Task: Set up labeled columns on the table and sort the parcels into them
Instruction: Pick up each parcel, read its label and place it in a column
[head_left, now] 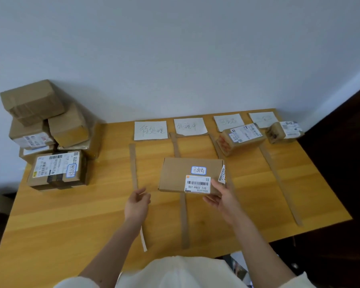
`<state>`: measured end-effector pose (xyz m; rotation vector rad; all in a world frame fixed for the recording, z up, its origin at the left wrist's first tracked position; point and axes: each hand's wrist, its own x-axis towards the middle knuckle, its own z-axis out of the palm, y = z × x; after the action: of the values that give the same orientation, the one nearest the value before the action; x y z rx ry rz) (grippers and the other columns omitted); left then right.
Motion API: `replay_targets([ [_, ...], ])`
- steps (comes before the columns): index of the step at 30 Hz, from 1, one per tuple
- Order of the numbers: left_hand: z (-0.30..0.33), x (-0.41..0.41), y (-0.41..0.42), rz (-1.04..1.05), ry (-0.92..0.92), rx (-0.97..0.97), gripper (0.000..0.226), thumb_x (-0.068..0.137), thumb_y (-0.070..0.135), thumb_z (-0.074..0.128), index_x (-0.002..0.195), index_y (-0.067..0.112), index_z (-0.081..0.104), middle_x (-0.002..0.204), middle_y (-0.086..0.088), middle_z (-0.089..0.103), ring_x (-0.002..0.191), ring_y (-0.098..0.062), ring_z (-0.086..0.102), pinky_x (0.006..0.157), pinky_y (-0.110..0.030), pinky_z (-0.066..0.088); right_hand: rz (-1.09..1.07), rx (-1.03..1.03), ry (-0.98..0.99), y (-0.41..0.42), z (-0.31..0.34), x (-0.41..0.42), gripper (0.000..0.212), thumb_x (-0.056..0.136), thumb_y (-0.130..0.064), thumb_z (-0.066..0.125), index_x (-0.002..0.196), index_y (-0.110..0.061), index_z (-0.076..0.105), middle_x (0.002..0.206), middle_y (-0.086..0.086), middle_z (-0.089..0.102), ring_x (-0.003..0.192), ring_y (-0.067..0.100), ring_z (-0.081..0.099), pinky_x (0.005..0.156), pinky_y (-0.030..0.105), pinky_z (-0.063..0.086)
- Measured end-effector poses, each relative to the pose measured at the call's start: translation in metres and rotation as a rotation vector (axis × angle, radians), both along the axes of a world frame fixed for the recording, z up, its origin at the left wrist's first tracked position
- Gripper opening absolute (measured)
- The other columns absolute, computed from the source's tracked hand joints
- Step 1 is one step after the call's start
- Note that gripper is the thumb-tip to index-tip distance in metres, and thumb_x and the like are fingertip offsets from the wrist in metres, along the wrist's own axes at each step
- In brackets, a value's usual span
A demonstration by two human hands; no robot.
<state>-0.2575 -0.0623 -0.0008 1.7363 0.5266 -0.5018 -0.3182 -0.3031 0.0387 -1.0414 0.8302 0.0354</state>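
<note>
A flat brown parcel (181, 173) with a barcode label and a blue-edged handwritten sticker is held above the middle of the wooden table (71, 215). My right hand (220, 199) grips its near right corner, thumb on top. My left hand (136, 204) hovers just left of the parcel with loosely curled fingers, holding nothing. Several white handwritten label cards (150, 130) lie in a row along the far edge, and cardboard strips (133, 165) run toward me as column dividers. One parcel (240, 138) lies in the third column, another (284, 132) in the fourth.
A pile of several brown parcels (48, 132) stands at the table's far left against the white wall. A dark wooden panel (341, 163) borders the table on the right. A white paper strip (143, 240) lies near the front edge.
</note>
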Motion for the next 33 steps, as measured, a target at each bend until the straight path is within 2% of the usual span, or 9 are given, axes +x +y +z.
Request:
replay_targets([
  [3,0.003,-0.004,-0.034,-0.075,-0.019,0.052,0.030,0.094,0.029,0.055,0.124,0.023,0.055,0.112,0.001,0.063,0.100,-0.019,0.060,0.088,-0.041,0.052,-0.044,-0.004,0.007,-0.040,0.001,-0.006,0.015,0.092,-0.020,0.062,0.107,-0.019,0.060,0.099,0.006,0.072,0.084,0.021,0.068,0.067,0.031,0.060],
  [7,0.007,-0.011,-0.085,-0.208,-0.060,0.180,0.029,0.096,0.030,0.054,0.125,0.024,0.054,0.115,0.005,0.057,0.094,-0.014,0.055,0.063,-0.025,0.044,-0.079,-0.005,0.028,-0.098,0.001,-0.018,0.026,0.090,-0.026,0.064,0.113,-0.014,0.061,0.105,0.010,0.071,0.088,0.021,0.066,0.069,0.031,0.056],
  [12,0.003,-0.016,-0.144,-0.340,-0.063,0.247,0.030,0.095,0.028,0.055,0.125,0.024,0.055,0.121,0.004,0.059,0.084,-0.006,0.057,0.060,-0.023,0.047,-0.159,-0.012,0.065,-0.167,-0.001,-0.029,0.008,0.092,-0.027,0.060,0.093,-0.020,0.063,0.091,0.005,0.068,0.084,0.018,0.063,0.072,0.031,0.050],
  [15,-0.002,-0.018,-0.175,-0.394,-0.048,0.276,0.031,0.095,0.028,0.056,0.125,0.023,0.055,0.124,0.004,0.058,0.098,-0.012,0.058,0.058,-0.022,0.045,-0.187,-0.025,0.068,-0.204,-0.008,-0.030,0.008,0.094,-0.028,0.055,0.094,-0.022,0.059,0.090,0.004,0.067,0.083,0.017,0.063,0.070,0.031,0.049],
  [21,-0.016,-0.022,-0.212,-0.498,0.013,0.365,0.038,0.095,0.033,0.054,0.132,0.023,0.051,0.135,0.001,0.053,0.117,-0.019,0.054,0.077,-0.032,0.050,-0.086,-0.074,0.181,-0.259,-0.030,-0.013,0.016,0.091,-0.028,0.056,0.098,-0.015,0.058,0.087,0.007,0.063,0.073,0.018,0.062,0.056,0.027,0.048],
  [24,-0.020,-0.023,-0.221,-0.575,0.051,0.441,0.043,0.095,0.033,0.054,0.137,0.024,0.047,0.142,-0.001,0.048,0.117,-0.021,0.055,0.075,-0.032,0.053,-0.041,-0.096,0.248,-0.275,-0.041,0.003,0.024,0.087,-0.027,0.062,0.108,-0.015,0.060,0.088,0.006,0.066,0.070,0.018,0.064,0.048,0.024,0.049],
  [27,-0.021,-0.023,-0.228,-0.665,0.042,0.548,0.047,0.095,0.033,0.054,0.140,0.024,0.045,0.146,-0.003,0.043,0.112,-0.025,0.058,0.081,-0.033,0.053,-0.026,-0.129,0.308,-0.283,-0.047,0.019,0.023,0.086,-0.028,0.064,0.104,-0.015,0.061,0.082,0.002,0.065,0.066,0.017,0.062,0.049,0.024,0.046],
  [31,-0.026,-0.019,-0.234,-0.713,0.020,0.604,0.048,0.095,0.030,0.055,0.141,0.021,0.044,0.152,-0.004,0.034,0.137,-0.025,0.037,0.107,-0.036,0.038,-0.098,-0.125,0.339,-0.286,-0.057,0.032,0.028,0.084,-0.027,0.066,0.109,-0.014,0.063,0.094,0.005,0.068,0.071,0.018,0.063,0.055,0.028,0.048],
  [33,-0.028,-0.017,-0.235,-0.723,0.033,0.622,0.049,0.094,0.031,0.056,0.141,0.021,0.044,0.154,-0.005,0.032,0.140,-0.025,0.032,0.111,-0.037,0.033,-0.169,-0.076,0.341,-0.284,-0.062,0.035,0.034,0.085,-0.026,0.066,0.115,-0.011,0.062,0.103,0.008,0.069,0.077,0.019,0.065,0.060,0.030,0.052],
])
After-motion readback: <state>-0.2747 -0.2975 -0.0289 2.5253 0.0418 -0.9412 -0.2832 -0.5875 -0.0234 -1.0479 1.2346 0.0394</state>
